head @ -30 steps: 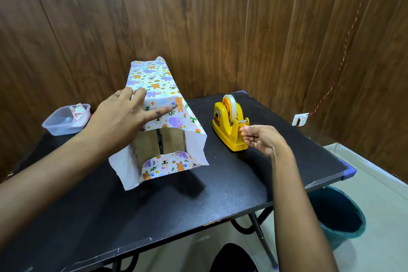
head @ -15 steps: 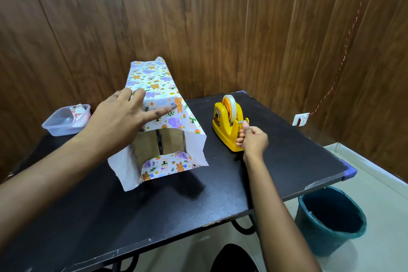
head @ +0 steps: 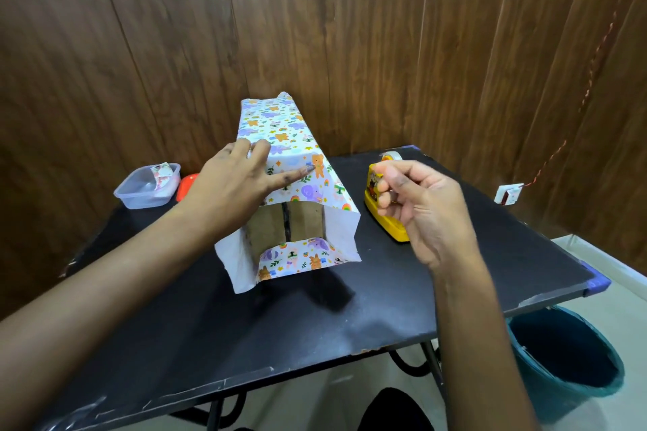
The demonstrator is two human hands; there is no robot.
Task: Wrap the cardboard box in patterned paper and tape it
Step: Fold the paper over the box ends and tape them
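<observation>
We sit in a small room corner with wood-panelled walls (head: 350, 28), a black table (head: 280, 325), a wall socket (head: 507, 193) and a teal bin (head: 567, 360).

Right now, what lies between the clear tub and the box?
In the head view, a small orange thing, partly hidden behind the left hand pressing the paper.

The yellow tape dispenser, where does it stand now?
In the head view, the yellow tape dispenser stands on the right part of the black table, right of the paper-wrapped cardboard box and partly hidden behind the right hand.
</observation>
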